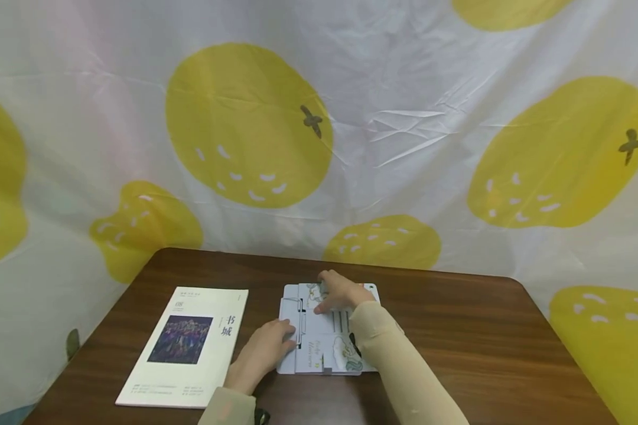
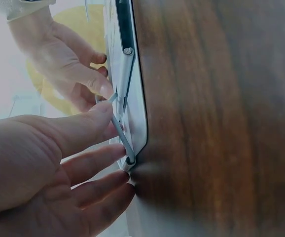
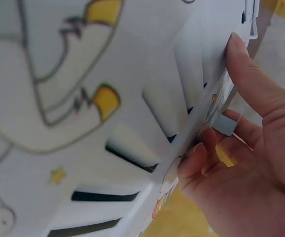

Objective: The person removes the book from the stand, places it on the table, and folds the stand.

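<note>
A white folding book stand (image 1: pixel 313 324) with unicorn drawings and slots lies flat on the table. At its left side, my left hand (image 1: pixel 266 348) pinches the stand's grey wire bar (image 2: pixel 120 129) between thumb and forefinger. The other left fingers spread along the stand's edge in the left wrist view. My right hand (image 1: pixel 342 293) rests across the upper part of the panel, its thumb (image 3: pixel 238 47) and bent fingertips touching the printed surface. Beside those fingers is a small grey tab (image 3: pixel 225 125). The right forearm covers part of the stand's right side in the head view.
To the left of the stand lies a white book (image 1: pixel 218 348) with a dark picture on its cover. The brown wooden table (image 1: pixel 473 342) extends to the right. Behind it hangs a white curtain (image 1: pixel 393 159) printed with yellow fruit.
</note>
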Demonstrator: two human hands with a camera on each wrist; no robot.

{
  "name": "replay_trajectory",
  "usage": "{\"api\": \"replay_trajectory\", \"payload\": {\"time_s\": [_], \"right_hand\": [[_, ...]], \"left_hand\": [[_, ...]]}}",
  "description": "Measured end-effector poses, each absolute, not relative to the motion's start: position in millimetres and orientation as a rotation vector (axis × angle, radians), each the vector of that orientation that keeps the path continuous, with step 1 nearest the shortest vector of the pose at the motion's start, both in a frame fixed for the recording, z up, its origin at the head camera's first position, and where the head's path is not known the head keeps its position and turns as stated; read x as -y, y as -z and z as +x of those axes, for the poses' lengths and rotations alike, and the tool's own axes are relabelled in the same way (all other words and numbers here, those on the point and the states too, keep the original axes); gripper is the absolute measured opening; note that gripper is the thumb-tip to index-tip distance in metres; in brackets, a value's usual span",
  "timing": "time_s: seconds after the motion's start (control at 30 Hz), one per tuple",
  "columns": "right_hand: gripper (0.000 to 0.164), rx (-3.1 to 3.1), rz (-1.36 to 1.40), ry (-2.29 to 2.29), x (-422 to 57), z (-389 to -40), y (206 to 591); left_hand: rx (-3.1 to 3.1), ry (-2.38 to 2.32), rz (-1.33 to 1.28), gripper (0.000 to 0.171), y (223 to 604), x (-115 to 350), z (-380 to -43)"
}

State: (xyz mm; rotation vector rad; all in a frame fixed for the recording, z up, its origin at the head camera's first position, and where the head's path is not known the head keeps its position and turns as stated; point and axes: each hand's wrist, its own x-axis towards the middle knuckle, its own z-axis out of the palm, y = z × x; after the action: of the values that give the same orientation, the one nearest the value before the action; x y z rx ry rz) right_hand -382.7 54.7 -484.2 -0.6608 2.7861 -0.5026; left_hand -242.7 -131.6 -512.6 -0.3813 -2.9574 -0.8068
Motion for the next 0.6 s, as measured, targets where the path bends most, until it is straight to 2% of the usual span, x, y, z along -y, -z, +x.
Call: {"api": "replay_trajectory", "payload": {"time_s": [0.6], "right_hand": [[0.071,-2.792,-0.692,0.551,-54.9,-382.2,486.8]], "left_hand": [[2.965,0.813,-0.365,0.033,514.5,133.8,-247.4]]}}
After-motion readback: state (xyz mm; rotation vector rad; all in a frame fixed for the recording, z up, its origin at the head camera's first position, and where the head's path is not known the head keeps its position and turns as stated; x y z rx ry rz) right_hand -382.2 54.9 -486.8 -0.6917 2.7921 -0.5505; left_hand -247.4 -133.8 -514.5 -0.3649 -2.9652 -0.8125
